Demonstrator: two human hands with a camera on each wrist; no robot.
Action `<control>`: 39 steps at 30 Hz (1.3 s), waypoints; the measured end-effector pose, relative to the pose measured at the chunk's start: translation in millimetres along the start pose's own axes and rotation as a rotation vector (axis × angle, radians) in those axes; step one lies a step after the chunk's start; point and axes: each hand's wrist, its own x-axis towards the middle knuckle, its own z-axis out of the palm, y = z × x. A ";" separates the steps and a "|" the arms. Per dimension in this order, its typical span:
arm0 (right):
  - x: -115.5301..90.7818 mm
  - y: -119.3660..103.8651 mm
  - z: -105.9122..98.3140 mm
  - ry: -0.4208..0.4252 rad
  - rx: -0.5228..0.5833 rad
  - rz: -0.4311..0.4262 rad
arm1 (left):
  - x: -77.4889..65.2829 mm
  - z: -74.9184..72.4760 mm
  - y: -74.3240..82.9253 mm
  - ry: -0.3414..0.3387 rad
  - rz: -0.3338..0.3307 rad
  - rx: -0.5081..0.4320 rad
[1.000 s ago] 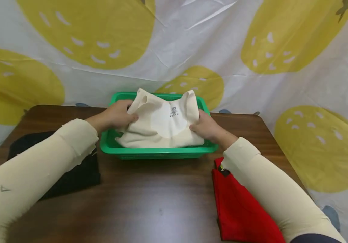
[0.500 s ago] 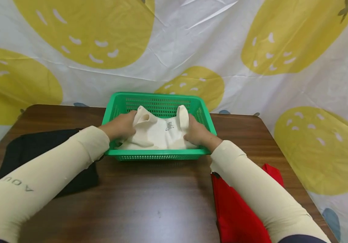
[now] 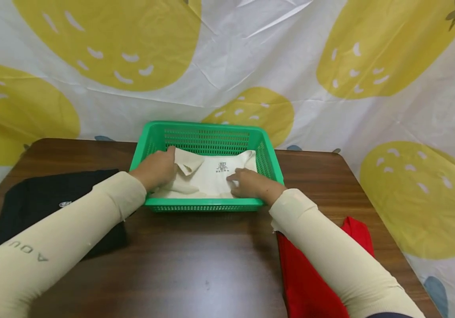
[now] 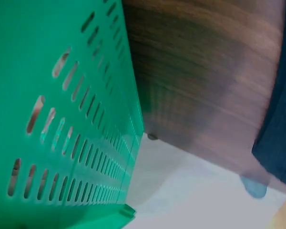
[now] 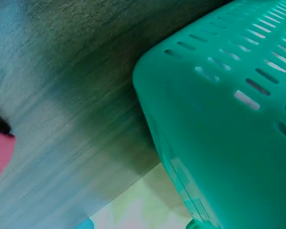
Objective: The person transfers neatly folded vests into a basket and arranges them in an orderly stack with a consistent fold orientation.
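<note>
A folded cream shirt (image 3: 209, 176) with small dark lettering lies inside the green plastic basket (image 3: 207, 202) in the head view. My left hand (image 3: 157, 168) reaches over the basket's left side and pinches the shirt's left edge, where a corner is turned over. Over the right side comes my right hand (image 3: 252, 183); its loosely bent fingers touch the right part of the shirt, not visibly holding it. Both wrist views show the slotted outer walls of the basket (image 4: 76, 138), (image 5: 205, 124), and neither shows a hand.
On the brown table (image 3: 195, 265), a black folded garment (image 3: 44, 194) with a small white mark lies left, under my left forearm. A red garment (image 3: 306, 274) lies right, partly under my right forearm. A white curtain (image 3: 247, 53) with yellow fruit print hangs behind.
Both hands have lowered the shirt from above the rim down into the basket. The right hand's grip on the shirt's right edge has loosened, and that edge now lies flatter.
</note>
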 end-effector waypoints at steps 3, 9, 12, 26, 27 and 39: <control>-0.1 -0.8 0.6 -0.051 0.011 0.015 | 0.0 3.1 -2.5 0.086 0.041 0.067; 3.7 -2.2 1.6 -0.071 0.012 0.039 | 1.5 4.0 -5.4 0.240 0.106 0.235; 4.1 -1.6 2.4 -0.081 0.010 0.041 | 2.3 4.2 -4.0 0.215 0.113 0.280; 2.5 -3.4 -0.3 -0.079 0.003 0.009 | 3.3 5.3 -0.5 -0.055 0.172 0.264; 2.5 -3.8 -0.5 -0.077 0.001 0.004 | 2.9 4.5 -0.9 -0.053 0.153 0.264; 3.2 -5.0 -1.0 -0.083 -0.038 -0.017 | -3.3 -1.8 -3.2 0.153 0.105 0.211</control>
